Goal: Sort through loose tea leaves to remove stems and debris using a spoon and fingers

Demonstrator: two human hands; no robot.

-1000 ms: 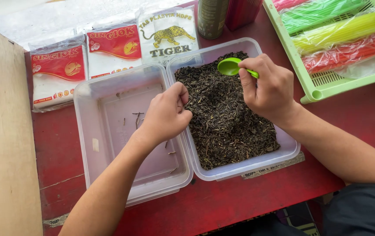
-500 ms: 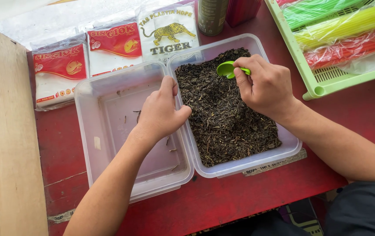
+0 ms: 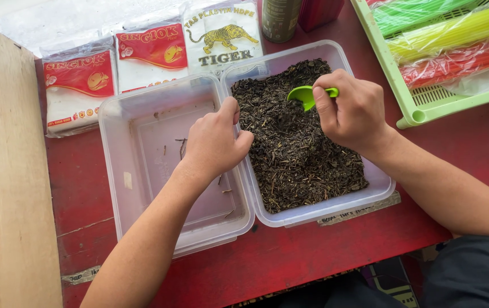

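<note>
**Room tight around both tubs**

I see my left hand (image 3: 216, 142) resting across the shared rims, blocking the gap between the near-empty clear tub (image 3: 120, 171) and the tub of dried leaves (image 3: 313, 214). My right hand (image 3: 352, 114) and its green scoop (image 3: 304, 95) fill the far half of the leaf tub; its near half lies open from above. The empty tub's left and near floor is free. Far passage is shut by plastic-bag packets (image 3: 79, 85), a dark can (image 3: 281, 17) and a red container (image 3: 318, 11). The green tray (image 3: 412, 117) crowds the far right. A wooden board (image 3: 5, 199) walls the left. The red tabletop (image 3: 313, 256) near the tubs is passable.
</note>
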